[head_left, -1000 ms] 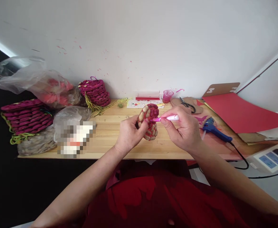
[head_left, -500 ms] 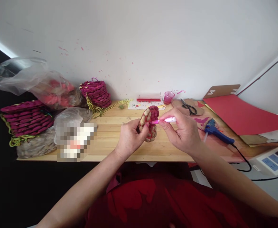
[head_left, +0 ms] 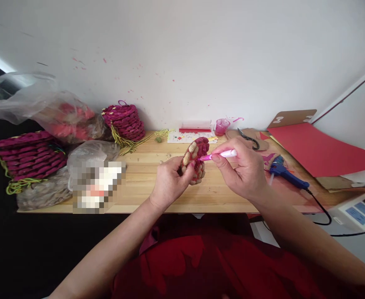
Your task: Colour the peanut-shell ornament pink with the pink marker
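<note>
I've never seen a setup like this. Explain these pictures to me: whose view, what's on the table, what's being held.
There is no machine here, just a person working bare-handed. Every picture comes from one camera worn on the head, looking forward and down.

The left hand holds a peanut-covered piece, partly coloured magenta. The right hand grips a white-and-pink pen-like tool, its tip at the piece.

Around them is a wooden table. On its left are two magenta bundles with yellowish strings and some plastic bags; one patch there is pixelated. Toward the back stands a pink-stained cup. On the right are scissors, a blue glue gun and a red sheet.
</note>
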Demonstrator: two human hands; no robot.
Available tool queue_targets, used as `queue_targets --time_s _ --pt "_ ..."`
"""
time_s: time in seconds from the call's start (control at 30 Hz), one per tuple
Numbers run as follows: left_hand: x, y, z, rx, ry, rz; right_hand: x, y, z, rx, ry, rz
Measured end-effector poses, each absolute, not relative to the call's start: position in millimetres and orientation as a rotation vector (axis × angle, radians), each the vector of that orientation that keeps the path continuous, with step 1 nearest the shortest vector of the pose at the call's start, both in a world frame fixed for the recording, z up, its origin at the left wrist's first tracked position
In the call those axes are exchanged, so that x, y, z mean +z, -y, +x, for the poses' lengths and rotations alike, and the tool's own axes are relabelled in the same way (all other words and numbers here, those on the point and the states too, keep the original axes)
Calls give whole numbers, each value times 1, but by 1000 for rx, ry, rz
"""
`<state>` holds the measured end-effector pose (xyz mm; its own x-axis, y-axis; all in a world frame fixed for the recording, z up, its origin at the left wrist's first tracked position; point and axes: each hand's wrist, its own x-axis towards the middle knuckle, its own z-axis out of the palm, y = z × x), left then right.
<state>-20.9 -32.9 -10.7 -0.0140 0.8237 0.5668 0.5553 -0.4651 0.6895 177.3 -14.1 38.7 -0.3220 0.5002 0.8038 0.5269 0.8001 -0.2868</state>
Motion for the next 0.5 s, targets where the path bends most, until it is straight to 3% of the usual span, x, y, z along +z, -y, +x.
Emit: queue_targets --time_s 0.5 --pt "-13 31 -22 1488 -1457 2023 38 12 173 -30 2024 -741"
